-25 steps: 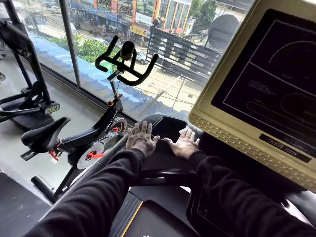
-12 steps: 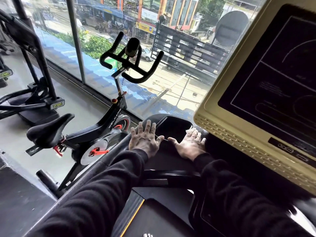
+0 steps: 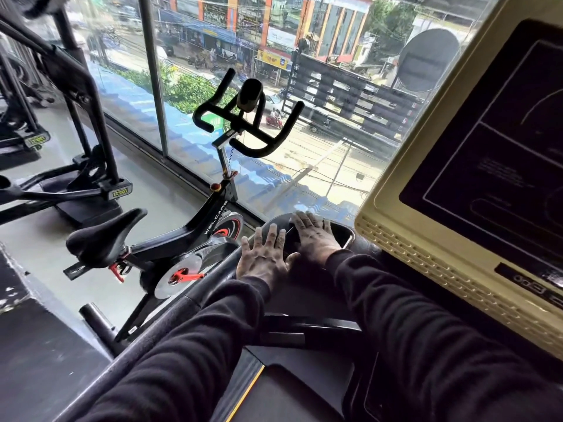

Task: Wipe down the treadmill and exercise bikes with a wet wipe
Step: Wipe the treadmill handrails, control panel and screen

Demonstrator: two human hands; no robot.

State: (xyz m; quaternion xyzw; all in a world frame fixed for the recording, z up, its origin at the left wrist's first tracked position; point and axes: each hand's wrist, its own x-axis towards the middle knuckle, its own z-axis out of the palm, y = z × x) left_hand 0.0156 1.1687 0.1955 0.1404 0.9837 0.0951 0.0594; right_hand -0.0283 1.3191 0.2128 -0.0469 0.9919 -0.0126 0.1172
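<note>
floor (image 3: 158, 205): grey, glossy | on it: exercise bike (image 3: 189, 236), black machine base (image 3: 88, 208)

"WELCARE" in white capitals runs up the black frame of the bike (image 3: 210, 222). Yellow-green tags on the feet of the machine (image 3: 120, 190) left of it carry a short logo, too blurred to read. Treadmill console (image 3: 475, 166) has a small label strip at lower right and faint screen text, both illegible. Street shop signs outside the window are unreadable.
</note>
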